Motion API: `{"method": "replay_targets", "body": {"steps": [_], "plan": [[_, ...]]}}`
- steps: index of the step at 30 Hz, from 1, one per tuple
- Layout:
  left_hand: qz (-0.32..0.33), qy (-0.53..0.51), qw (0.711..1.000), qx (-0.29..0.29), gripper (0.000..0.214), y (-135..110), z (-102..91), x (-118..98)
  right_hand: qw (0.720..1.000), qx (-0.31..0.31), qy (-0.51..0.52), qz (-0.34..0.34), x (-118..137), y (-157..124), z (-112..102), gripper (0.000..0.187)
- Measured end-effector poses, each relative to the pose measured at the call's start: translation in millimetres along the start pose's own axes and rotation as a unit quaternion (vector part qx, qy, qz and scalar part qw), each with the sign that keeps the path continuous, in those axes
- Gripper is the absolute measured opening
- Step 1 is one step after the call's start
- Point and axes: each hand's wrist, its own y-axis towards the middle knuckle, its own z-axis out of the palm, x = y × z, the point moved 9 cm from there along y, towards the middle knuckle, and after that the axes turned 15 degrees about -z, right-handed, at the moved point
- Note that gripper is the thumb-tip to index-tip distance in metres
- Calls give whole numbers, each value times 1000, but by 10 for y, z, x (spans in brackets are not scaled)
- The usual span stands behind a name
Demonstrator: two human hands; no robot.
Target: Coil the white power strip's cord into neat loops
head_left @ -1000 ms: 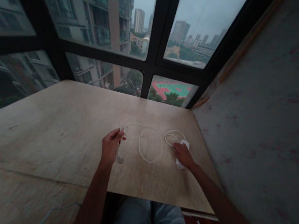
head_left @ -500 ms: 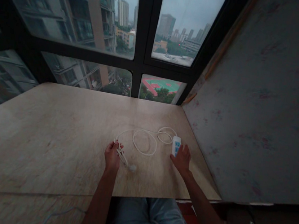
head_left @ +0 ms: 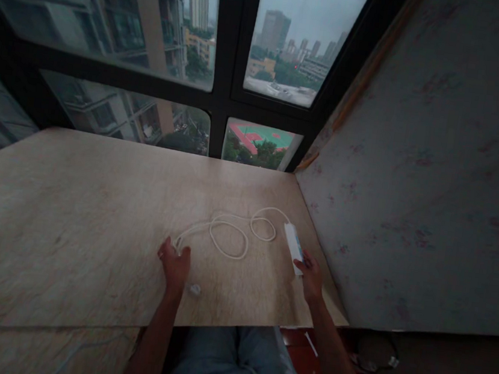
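A white power strip (head_left: 291, 245) with blue patches on its face is tipped up on its long edge at the right of the wooden surface. My right hand (head_left: 310, 273) grips its near end. From the far end a white cord (head_left: 246, 242) runs left in loose loops. My left hand (head_left: 174, 264) is beside the cord's left end, thumb and fingers apart, partly covering the bundled strands. Close to that wrist lies the pale plug (head_left: 194, 289), somewhat blurred.
The wooden surface (head_left: 92, 210) meets dark-framed windows (head_left: 220, 107) at the back and a flowered wall (head_left: 402, 200) on the right. A thin cable (head_left: 75, 350) lies at the lower left. My legs (head_left: 228, 360) are below the front edge.
My right hand has taken hold of the power strip and tipped it onto its side. My left hand has opened from its grasp on the bundled cord. The view has shifted slightly.
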Motion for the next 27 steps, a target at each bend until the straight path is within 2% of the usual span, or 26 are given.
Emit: {"method": "replay_targets", "body": {"steps": [2, 4, 6, 9, 11, 13, 15, 17, 19, 21, 22, 24, 27], "plan": [[70, 72, 995, -14, 60, -109, 64, -238, 998, -1, 71, 2, 108, -57, -20, 58], [136, 113, 984, 14, 60, -239, 258, -514, 994, 8, 111, -5, 254, -112, -51, 57], [211, 147, 964, 64, 57, -392, 552, -821, 990, 25, 135, -14, 418, -160, -87, 58], [338, 162, 912, 170, 56, -665, 1079, -1280, 986, 44, 159, -25, 646, -209, -154, 58], [358, 156, 890, 235, 60, -747, 1388, -1480, 985, 55, 162, -37, 782, -219, -198, 59], [311, 144, 889, 303, 63, -725, 1651, -1570, 983, 64, 165, -49, 898, -210, -233, 61], [238, 116, 881, 393, 54, -717, 1862, -1579, 981, 65, 175, -54, 988, -183, -263, 62], [149, 75, 854, 493, 44, -759, 1999, -1533, 979, 63, 185, -53, 1060, -145, -281, 62], [73, 40, 819, 567, 35, -838, 2042, -1488, 975, 50, 213, -34, 1101, -106, -279, 60], [25, 12, 798, 602, 34, -906, 2012, -1484, 957, 21, 289, 12, 1096, -83, -234, 55], [9, -7, 794, 607, 35, -929, 1983, -1498, 939, 5, 340, 44, 1079, -81, -179, 52], [-28, -55, 793, 606, 38, -967, 1928, -1531, 892, -10, 439, 110, 1042, -97, 3, 44], [-65, -95, 792, 600, 45, -1080, 1908, -1550, 829, 3, 530, 180, 1011, -122, 354, 35]]}}
